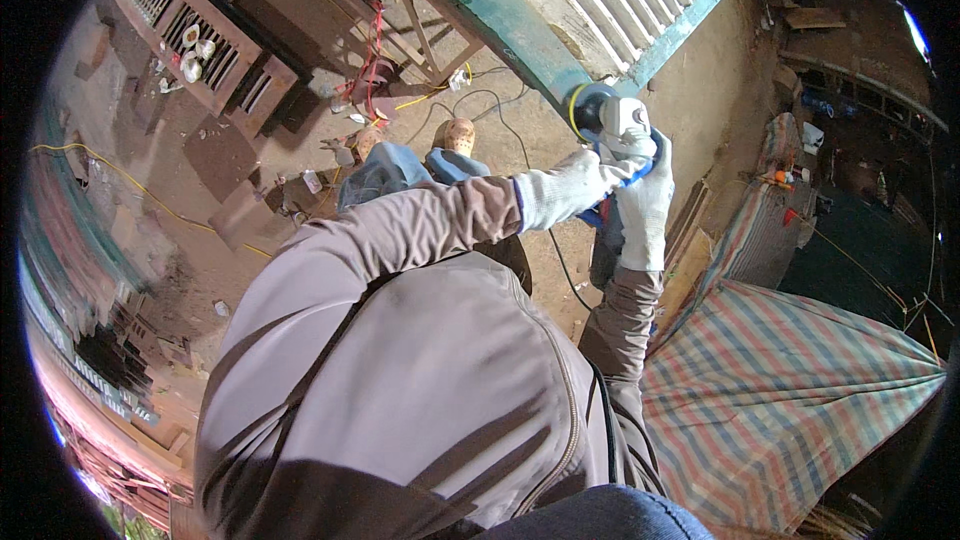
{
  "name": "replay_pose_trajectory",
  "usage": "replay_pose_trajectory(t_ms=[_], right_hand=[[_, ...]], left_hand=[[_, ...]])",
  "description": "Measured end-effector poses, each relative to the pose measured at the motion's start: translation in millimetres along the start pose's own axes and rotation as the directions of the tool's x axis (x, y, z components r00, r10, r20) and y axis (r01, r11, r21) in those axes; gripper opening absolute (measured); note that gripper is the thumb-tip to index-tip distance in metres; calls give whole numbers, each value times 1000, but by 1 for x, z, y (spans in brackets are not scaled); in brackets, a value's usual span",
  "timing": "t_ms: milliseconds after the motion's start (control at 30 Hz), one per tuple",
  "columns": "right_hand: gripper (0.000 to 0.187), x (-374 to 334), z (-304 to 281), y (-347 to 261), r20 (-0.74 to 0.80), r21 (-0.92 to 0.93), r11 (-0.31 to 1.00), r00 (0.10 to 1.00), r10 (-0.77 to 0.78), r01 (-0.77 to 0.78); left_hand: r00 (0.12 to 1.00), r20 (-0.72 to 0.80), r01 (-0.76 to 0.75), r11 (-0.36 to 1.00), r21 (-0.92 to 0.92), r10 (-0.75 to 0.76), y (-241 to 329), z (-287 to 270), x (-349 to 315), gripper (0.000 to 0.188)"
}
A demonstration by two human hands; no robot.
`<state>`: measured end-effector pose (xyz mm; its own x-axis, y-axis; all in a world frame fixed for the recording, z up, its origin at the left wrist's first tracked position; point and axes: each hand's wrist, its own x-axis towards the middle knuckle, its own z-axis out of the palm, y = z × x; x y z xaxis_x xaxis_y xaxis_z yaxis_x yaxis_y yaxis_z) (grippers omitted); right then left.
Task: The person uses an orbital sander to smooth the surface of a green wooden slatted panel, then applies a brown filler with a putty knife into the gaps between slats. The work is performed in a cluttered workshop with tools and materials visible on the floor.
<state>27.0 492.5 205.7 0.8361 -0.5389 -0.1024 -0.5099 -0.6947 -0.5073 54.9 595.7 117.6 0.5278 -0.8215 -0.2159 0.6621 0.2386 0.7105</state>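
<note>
I see both white-gloved hands, left hand (560,192) and right hand (645,208), fingers clamped on the blue-bodied angle grinder (612,130), bracing its disc against the teal louvred wooden shutter (600,0).

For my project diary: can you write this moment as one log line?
left hand: gloved, on angle grinder | right hand: gloved, holding grinder body | disc: against teal shutter frame | beside: striped cloth

shutter frame (520,25) close ahead, striped tarp (790,390) crowding right, bare floor (200,240) left
</note>
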Motion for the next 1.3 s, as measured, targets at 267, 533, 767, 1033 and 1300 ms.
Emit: replay_pose_trajectory(t_ms=[267, 533, 767, 1033, 1300], right_hand=[[68, -6, -2, -4, -16, -16, 999, 999, 29, -29], [73, -20, 10, -17, -26, 26, 998, 998, 52, -51], [73, -27, 3, 1, -58, 131, 990, 996, 61, -53], [66, 8, 25, -51, 23, 2, 997, 997, -71, 71], [72, -6, -1, 6, -70, -27, 997, 995, 73, -75]], left_hand=[[953, -7, 301, 945, -126, -304, -43, 1, 23, 29], [977, 12, 210, 971, 116, -213, -27, -11, -10, 29], [917, 4, 395, 909, 130, -399, 6, 3, -7, 40], [941, -142, 305, 951, -44, -308, 45, -37, -16, 32], [970, 142, 200, 980, 5, -199, -40, -6, 21, 29]])
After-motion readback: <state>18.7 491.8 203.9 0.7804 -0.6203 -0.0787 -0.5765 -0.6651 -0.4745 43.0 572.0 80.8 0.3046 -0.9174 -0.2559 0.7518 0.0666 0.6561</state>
